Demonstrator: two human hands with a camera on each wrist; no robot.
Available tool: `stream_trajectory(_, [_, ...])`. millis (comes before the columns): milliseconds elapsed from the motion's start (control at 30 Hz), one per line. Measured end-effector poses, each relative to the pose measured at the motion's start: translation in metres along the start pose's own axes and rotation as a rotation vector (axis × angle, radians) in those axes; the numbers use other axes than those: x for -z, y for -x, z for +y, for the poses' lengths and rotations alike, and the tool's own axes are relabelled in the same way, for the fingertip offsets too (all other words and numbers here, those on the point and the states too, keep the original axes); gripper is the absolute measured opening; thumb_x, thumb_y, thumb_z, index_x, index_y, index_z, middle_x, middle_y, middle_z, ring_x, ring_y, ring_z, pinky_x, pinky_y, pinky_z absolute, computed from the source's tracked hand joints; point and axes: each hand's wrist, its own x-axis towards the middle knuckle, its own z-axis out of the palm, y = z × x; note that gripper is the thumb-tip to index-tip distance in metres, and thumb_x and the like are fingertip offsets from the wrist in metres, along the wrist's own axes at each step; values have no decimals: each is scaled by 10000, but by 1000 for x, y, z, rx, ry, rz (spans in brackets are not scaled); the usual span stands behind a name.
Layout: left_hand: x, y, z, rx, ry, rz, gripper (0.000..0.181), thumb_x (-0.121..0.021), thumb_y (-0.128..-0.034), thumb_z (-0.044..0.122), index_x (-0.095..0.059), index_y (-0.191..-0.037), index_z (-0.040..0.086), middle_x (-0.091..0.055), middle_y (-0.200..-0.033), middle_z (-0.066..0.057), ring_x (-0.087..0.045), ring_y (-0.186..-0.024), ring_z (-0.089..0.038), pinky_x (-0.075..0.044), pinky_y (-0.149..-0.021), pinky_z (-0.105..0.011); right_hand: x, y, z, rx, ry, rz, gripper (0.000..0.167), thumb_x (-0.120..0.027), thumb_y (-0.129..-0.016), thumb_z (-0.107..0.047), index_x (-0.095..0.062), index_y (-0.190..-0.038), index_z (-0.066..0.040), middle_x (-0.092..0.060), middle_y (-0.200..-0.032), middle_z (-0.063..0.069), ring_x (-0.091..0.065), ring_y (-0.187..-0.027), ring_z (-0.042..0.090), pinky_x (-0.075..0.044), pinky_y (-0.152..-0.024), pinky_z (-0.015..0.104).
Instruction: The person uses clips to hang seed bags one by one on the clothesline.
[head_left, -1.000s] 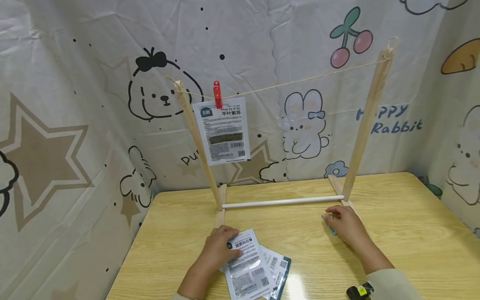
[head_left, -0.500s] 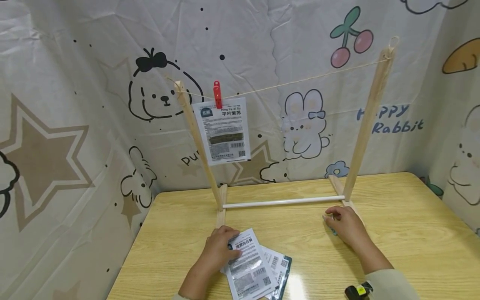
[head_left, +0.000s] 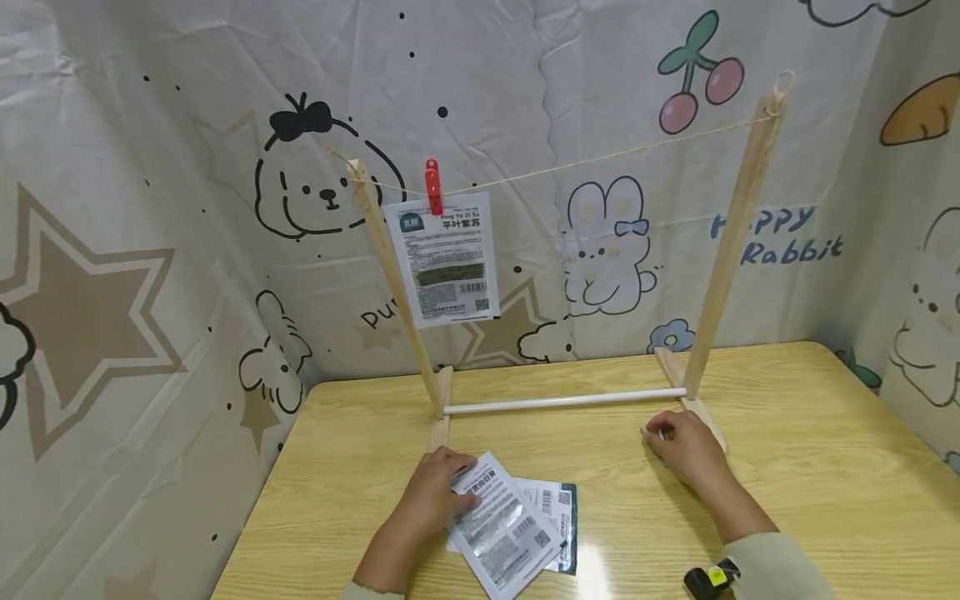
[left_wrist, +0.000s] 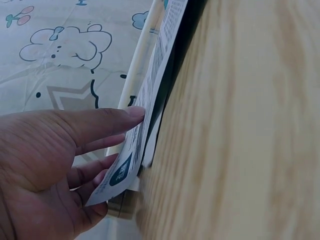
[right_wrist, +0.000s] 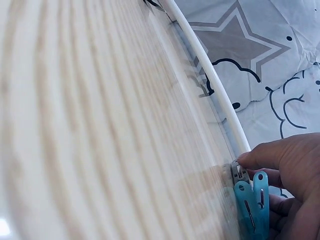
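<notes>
A white printed seed packet (head_left: 498, 533) is pinched between the thumb and fingers of my left hand (head_left: 432, 497). In the left wrist view the packet (left_wrist: 145, 120) bends slightly, its near end raised off the table. Another packet (head_left: 567, 525) with a dark green edge lies partly under it. At the right, my right hand (head_left: 686, 446) pinches a small grey clothespin (right_wrist: 240, 171) between thumb and fingers. A blue clothespin (right_wrist: 251, 205) is just beside it under the hand; whether the fingers touch it is unclear.
Behind the hands stands a wooden frame with two posts (head_left: 731, 258), a white crossbar (head_left: 566, 402) and a slack string (head_left: 600, 157). A red clothespin (head_left: 432, 187) holds a packet (head_left: 446, 267) on the string. A black and yellow object (head_left: 712, 577) lies by the right sleeve.
The upper packet's lower end has swung right under my left hand, and the lower packet has turned straighter. My right hand has barely moved; less of the blue clothespin shows.
</notes>
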Motion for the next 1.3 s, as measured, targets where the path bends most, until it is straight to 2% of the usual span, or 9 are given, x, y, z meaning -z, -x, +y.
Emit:
stream_trajectory(200, [0,2,0,24,44,-8,690,-873,-761,175,-600,-1389,97,-592,-1088,-16,-488,-953,-143,-482,-849,-317,0,0,1,8,-1,-13,163,-711,-918,-186,-731,-994,-43,-648,-958,135,-601,-867,240,-475,-752,379])
stream_trajectory(433, [1,0,2,23,63,3,660,-870,-757,148,-622,-1366,91,-555,-1079,-34,-472,-935,-147,-473,-852,-309,1,-2,1,18,2,-5,146,-715,-919,-187,-736,-973,-52,-650,-948,134,-603,-859,236,-477,-742,374])
stream_trajectory(633, [1,0,-2,35,167,-5,674,-852,-759,55,-598,-1382,98,-549,-1106,-85,-528,-953,-175,-507,-862,-334,1,-1,-1,19,-5,-7,128,-715,-926,-183,-734,-960,-61,-644,-949,129,-595,-864,225,-470,-749,369])
stream_trajectory(767, [0,0,-4,30,208,-14,673,-824,-778,10,-580,-1398,107,-534,-1091,-86,-520,-941,-187,-497,-834,-317,1,-1,-2,19,-7,-12,117,-711,-931,-177,-729,-956,-64,-645,-949,130,-590,-864,223,-466,-748,372])
stream_trajectory(933, [0,-1,-7,31,260,-7,572,-755,-815,-47,-603,-1351,80,-535,-1022,-65,-496,-900,-183,-460,-755,-242,2,-1,-3,14,1,-18,106,-695,-938,-171,-727,-956,-72,-648,-958,122,-584,-869,222,-458,-753,364])
stream_trajectory(1100, [1,-2,-8,74,339,8,432,-715,-832,-69,-621,-1238,41,-570,-957,-73,-516,-831,-181,-457,-661,-214,2,-1,-3,23,2,-20,105,-697,-940,-177,-729,-951,-78,-657,-936,105,-578,-858,208,-453,-739,357])
stream_trajectory(1300, [-1,-4,-9,130,355,34,227,-747,-854,17,-639,-1051,47,-598,-918,-54,-550,-807,-163,-472,-651,-219,3,-2,-3,30,0,-24,111,-708,-937,-187,-729,-948,-79,-658,-922,101,-570,-845,194,-448,-725,349])
